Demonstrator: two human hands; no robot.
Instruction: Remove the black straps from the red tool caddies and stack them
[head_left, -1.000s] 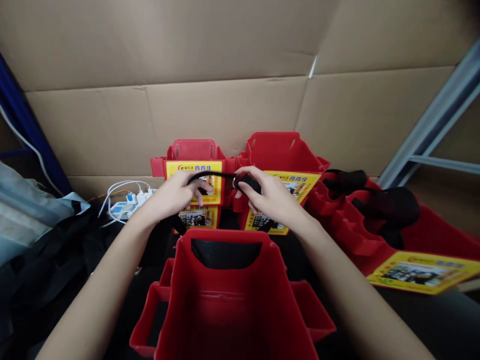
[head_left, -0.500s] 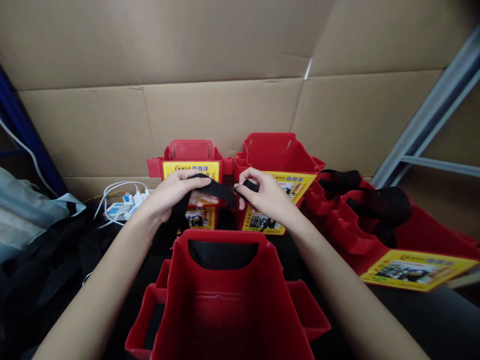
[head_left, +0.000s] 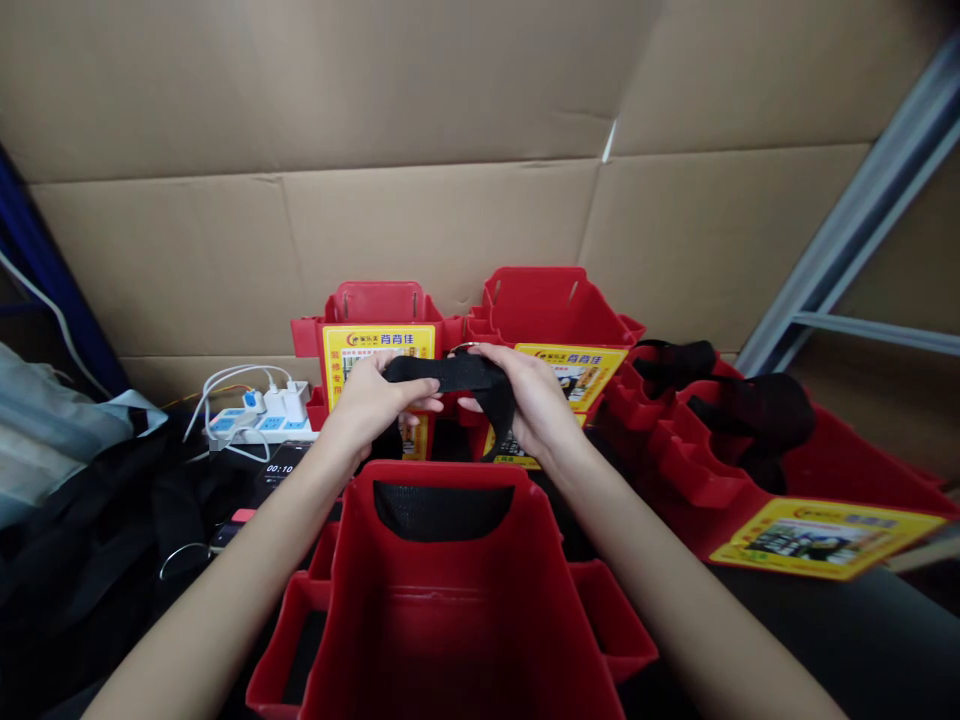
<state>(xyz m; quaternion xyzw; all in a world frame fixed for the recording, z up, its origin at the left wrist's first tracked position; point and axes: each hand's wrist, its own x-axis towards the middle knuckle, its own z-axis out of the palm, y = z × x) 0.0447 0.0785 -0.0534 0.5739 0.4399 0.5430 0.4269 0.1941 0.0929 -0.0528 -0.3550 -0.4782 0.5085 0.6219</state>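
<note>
A black webbing strap [head_left: 457, 374] stretches between my two hands above the far rim of a red plastic bin [head_left: 442, 640]. My left hand [head_left: 371, 400] pinches one stretch of it between thumb and fingers. My right hand [head_left: 536, 395] is closed on the other end, where the strap folds over and a flap hangs down. A thin metal ring [head_left: 466, 346] shows at the top of that fold, partly hidden. Through the slot in the near bin's back wall, black mesh fabric [head_left: 442, 512] is visible. The bin has side pockets at left and right.
Behind my hands stand more red bins [head_left: 536, 300] with yellow labels [head_left: 379, 338]. Others with black straps [head_left: 757, 410] lie at right. At left are a power strip [head_left: 262, 428] with white cables, a phone [head_left: 281, 468] and black fabric [head_left: 82, 560]. Cardboard [head_left: 442, 230] lines the back.
The right hand has turned and now covers the metal ring more, with the strap folded over and hanging at its fingers. The left hand has shifted slightly along, still gripping the strap.
</note>
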